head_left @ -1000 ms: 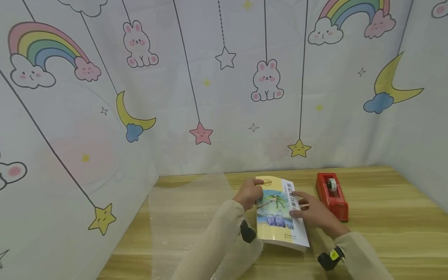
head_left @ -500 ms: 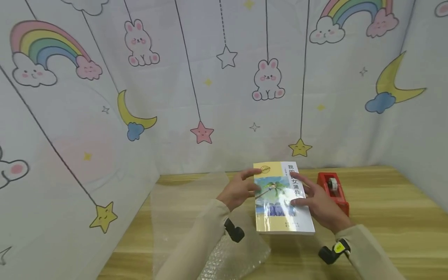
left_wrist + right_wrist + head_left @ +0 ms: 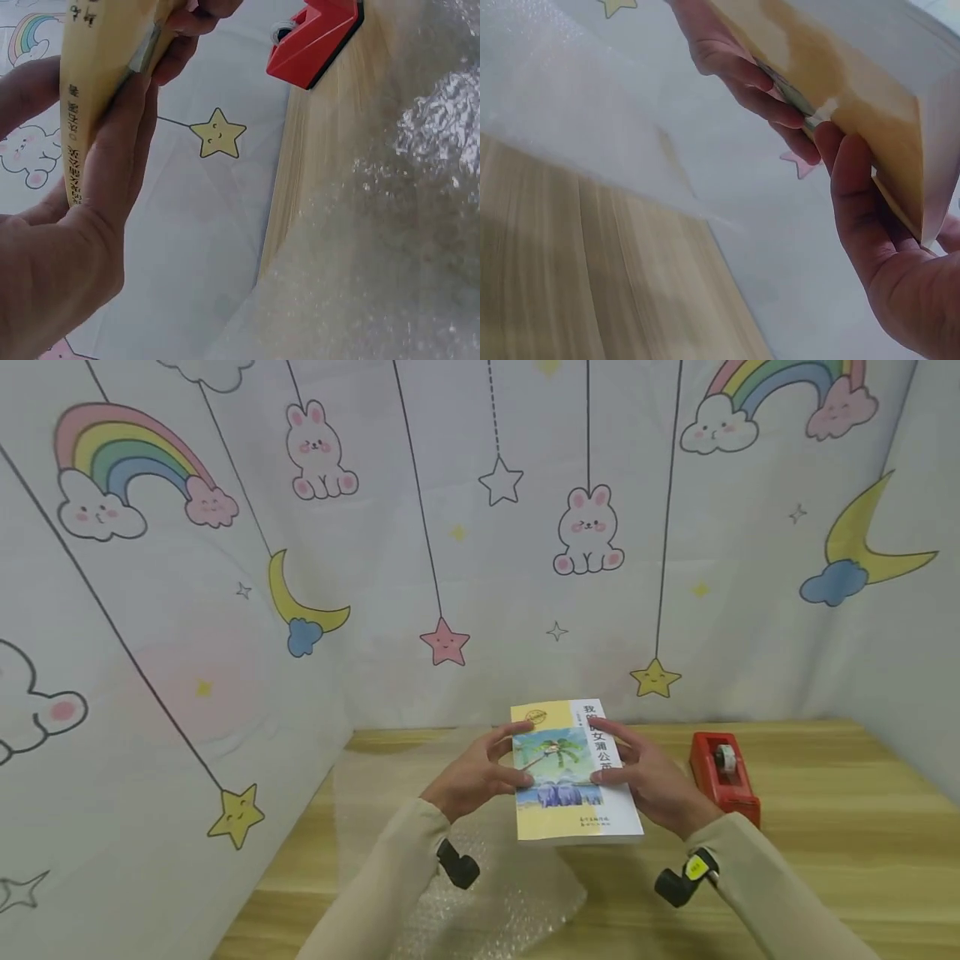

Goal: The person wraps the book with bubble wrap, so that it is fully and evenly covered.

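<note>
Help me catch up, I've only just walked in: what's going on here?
A person is holding a book up above a wooden table, its sides between their left grip and right grip. The illustrated cover faces the head camera. A sheet of clear bubble wrap lies spread on the table, not around the book. A red tape dispenser sits to the person's right, untouched.

On the book point(image 3: 558, 814), 我的 stands above the right index finger point(image 3: 617, 729), 女蒲公英 between it and the thumb point(image 3: 613, 776). Spine lettering point(image 3: 73, 142) beside the left fingers point(image 3: 120, 154) is too blurred.
</note>
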{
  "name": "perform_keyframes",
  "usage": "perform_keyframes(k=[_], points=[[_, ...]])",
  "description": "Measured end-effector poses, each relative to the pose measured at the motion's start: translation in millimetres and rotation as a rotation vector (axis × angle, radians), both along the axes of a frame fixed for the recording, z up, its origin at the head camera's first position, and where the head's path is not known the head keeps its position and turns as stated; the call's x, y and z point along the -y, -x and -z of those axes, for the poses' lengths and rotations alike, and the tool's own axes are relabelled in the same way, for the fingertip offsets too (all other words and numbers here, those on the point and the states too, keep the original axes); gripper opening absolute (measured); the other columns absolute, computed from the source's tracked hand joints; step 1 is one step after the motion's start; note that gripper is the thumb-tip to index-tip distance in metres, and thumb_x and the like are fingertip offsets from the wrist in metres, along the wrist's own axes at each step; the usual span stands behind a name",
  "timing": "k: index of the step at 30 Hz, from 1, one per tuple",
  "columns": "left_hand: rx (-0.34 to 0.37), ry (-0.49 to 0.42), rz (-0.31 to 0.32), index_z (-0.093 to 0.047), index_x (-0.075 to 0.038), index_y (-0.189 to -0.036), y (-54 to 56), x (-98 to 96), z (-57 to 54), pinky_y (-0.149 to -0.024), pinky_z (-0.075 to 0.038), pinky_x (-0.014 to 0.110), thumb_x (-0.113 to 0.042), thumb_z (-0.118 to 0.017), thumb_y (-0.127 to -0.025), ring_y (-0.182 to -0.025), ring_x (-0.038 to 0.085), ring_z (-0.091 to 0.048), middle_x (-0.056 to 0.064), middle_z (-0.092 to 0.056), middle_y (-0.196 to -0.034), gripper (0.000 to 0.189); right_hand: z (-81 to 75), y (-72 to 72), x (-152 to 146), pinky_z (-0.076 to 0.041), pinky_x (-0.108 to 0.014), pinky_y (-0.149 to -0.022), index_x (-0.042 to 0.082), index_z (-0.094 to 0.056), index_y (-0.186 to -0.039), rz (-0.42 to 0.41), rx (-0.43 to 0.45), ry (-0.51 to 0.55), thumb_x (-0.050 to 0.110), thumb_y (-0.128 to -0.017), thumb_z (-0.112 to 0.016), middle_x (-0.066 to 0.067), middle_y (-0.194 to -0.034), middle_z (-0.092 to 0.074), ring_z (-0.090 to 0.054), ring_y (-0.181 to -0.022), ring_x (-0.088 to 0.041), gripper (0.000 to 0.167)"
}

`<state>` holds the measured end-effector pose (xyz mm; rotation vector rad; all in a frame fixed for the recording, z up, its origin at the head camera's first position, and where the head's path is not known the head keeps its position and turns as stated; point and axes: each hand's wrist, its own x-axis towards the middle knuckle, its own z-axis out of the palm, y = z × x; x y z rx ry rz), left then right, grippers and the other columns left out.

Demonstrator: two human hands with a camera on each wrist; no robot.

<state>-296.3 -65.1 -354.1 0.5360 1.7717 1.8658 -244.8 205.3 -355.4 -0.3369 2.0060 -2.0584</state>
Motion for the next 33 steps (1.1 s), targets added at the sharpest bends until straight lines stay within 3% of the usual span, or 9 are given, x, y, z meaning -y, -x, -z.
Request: perform_keyframes(k=[3,8,12,27,33], points=[[-0.031,0.020,-0.014,-0.035,-0.024,-0.153,-2.7,13.1,-1.6,-0.091,-0.057,0.033,0.007,-0.070,-0.085,-0.109,0.021,-0.064,0.012,-0.038,-0.155,0.083,-5.4,3.3,11.7,-0.060,-0.037,-0.090,0.025,-0.019,-0.162,-0.012,0.001,-0.014,-0.002,-0.090,-0.065,-0.026,-0.160,-0.028,-0.068,-0.109,-0.021,0.089],[-0.052,0.045,-0.091,-0.034,-0.026,-0.154,-10.2,34.9,-7.9,-0.092,-0.057,0.031,0.006,-0.072,-0.084,-0.113,0.021,-0.064,0.008,-0.039,-0.155,0.086,-13.3,9.3,33.5,-0.060,-0.038,-0.090,0.024,-0.022,-0.161,-0.028,-0.017,-0.045,0.001,-0.089,-0.068,-0.026,-0.159,-0.032,-0.068,-0.110,-0.023,0.088],[-0.060,0.061,-0.120,-0.032,-0.028,-0.155,-15.4,48.5,-8.8,-0.093,-0.057,0.031,0.004,-0.072,-0.085,-0.115,0.022,-0.064,0.007,-0.038,-0.156,0.087,-12.4,13.1,48.7,-0.060,-0.036,-0.089,0.021,-0.028,-0.159,-0.005,-0.020,-0.081,0.000,-0.088,-0.069,-0.025,-0.158,-0.036,-0.068,-0.109,-0.023,0.084],[-0.051,0.108,-0.207,-0.024,-0.023,-0.159,-30.0,100.1,0.6,-0.092,-0.056,0.030,0.002,-0.072,-0.087,-0.111,0.021,-0.064,0.013,-0.037,-0.153,0.090,-0.8,20.5,92.7,-0.060,-0.035,-0.085,0.013,-0.041,-0.152,-0.058,-0.040,-0.144,0.006,-0.085,-0.073,-0.023,-0.145,-0.049,-0.067,-0.107,-0.025,0.075],[-0.063,0.185,-0.242,-0.022,-0.022,-0.159,-34.9,116.9,6.5,-0.092,-0.055,0.031,-0.002,-0.074,-0.087,-0.110,0.023,-0.067,0.016,-0.040,-0.151,0.091,5.5,21.8,111.3,-0.060,-0.036,-0.084,0.010,-0.044,-0.150,-0.068,-0.047,-0.174,0.003,-0.083,-0.074,-0.024,-0.139,-0.053,-0.067,-0.103,-0.025,0.074]])
